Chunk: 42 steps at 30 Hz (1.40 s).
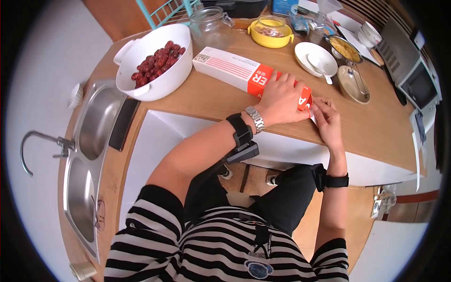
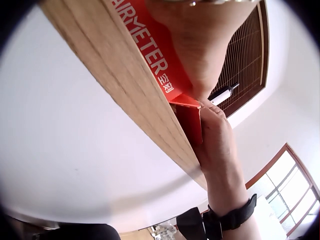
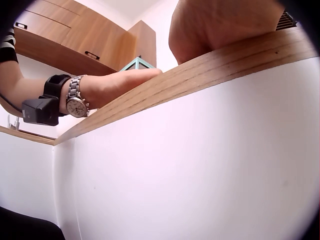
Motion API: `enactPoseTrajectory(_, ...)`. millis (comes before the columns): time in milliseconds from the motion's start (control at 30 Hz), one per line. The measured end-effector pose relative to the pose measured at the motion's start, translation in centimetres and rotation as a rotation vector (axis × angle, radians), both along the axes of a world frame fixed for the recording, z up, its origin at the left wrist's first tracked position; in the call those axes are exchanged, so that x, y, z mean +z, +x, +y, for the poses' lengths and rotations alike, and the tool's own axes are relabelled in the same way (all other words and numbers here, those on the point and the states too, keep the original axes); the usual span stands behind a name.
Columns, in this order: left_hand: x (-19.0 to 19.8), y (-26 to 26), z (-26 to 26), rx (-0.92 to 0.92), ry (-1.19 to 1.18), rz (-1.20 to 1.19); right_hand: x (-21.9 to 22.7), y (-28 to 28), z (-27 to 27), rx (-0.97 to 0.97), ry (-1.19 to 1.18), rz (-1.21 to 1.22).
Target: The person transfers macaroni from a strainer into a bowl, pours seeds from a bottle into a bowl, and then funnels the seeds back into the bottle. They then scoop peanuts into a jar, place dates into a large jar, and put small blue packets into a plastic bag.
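A long white and red box (image 1: 225, 66) lies along the counter's front edge; its red printed side (image 2: 159, 55) shows in the left wrist view. My left hand (image 1: 281, 97) lies over the red end with fingers curled round the top, and its wrist side (image 3: 117, 85) appears in the right wrist view. At the box's right end, my right hand (image 1: 329, 121) pinches the end flap (image 2: 192, 122), which stands out from the box. In the right wrist view the right hand (image 3: 220, 25) hides the box.
A white basin (image 1: 157, 87) of dark red fruit and a glass jar (image 1: 209, 30) stand behind the box's left. Behind its right are a yellow bowl (image 1: 270, 41), a white plate (image 1: 303, 52) and a beige bowl (image 1: 352, 89). The sink (image 1: 96, 122) is far left.
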<state>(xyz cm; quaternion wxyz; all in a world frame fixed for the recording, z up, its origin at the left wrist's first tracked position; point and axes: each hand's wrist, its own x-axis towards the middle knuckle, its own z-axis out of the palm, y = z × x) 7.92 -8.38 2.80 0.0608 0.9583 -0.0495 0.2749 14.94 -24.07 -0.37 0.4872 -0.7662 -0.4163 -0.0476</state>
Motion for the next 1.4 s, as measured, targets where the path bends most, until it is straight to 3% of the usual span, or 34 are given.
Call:
enactPoseTrajectory(100, -0.3, 0.3, -0.4, 0.030, -0.003, -0.042, -0.5, 0.3, -0.3, -0.035, 0.272, 0.361)
enactPoseTrajectory(200, -0.5, 0.2, -0.5, -0.019, 0.003, -0.108, 0.1, 0.1, -0.6, -0.020, 0.294, 0.567)
enactPoseTrajectory(267, -0.4, 0.2, -0.5, -0.054, -0.003, -0.089, 0.3, 0.2, -1.0, -0.024, 0.232, 0.503)
enactPoseTrajectory(333, -0.2, 0.0, -0.4, -0.119, 0.028, -0.100, 1.1, -0.1, -1.3, 0.158, 0.589, 0.851)
enactPoseTrajectory(467, -0.1, -0.2, -0.4, -0.137, 0.096, -0.037, 1.2, -0.2, -1.8, 0.355, 0.721, 0.877)
enactPoseTrajectory(533, -0.1, -0.1, -0.4, -0.136, 0.086, -0.025, 1.0, -0.2, -1.5, 0.288, 0.667, 0.857)
enactPoseTrajectory(600, 0.0, -0.1, -0.5, -0.126, 0.089, -0.013, 0.7, -0.2, -1.0, 0.188, 0.419, 0.701)
enactPoseTrajectory(933, -0.2, 0.3, -0.7, -0.073, 0.124, 0.019, 2.5, -0.3, 0.9, -0.021, 0.302, 0.821)
enactPoseTrajectory(1167, 0.3, 0.1, -0.7, -0.095, 0.054, 0.099, 0.7, 0.3, 1.0, -0.012, 0.402, 0.791)
enactPoseTrajectory(1233, 0.3, 0.1, -0.6, -0.113, 0.023, 0.107, 0.2, 0.5, 1.3, -0.070, 0.223, 0.532)
enactPoseTrajectory(1400, 0.6, -0.1, -0.6, -0.125, 0.000, 0.129, -0.4, 0.6, 1.8, -0.087, 0.215, 0.481)
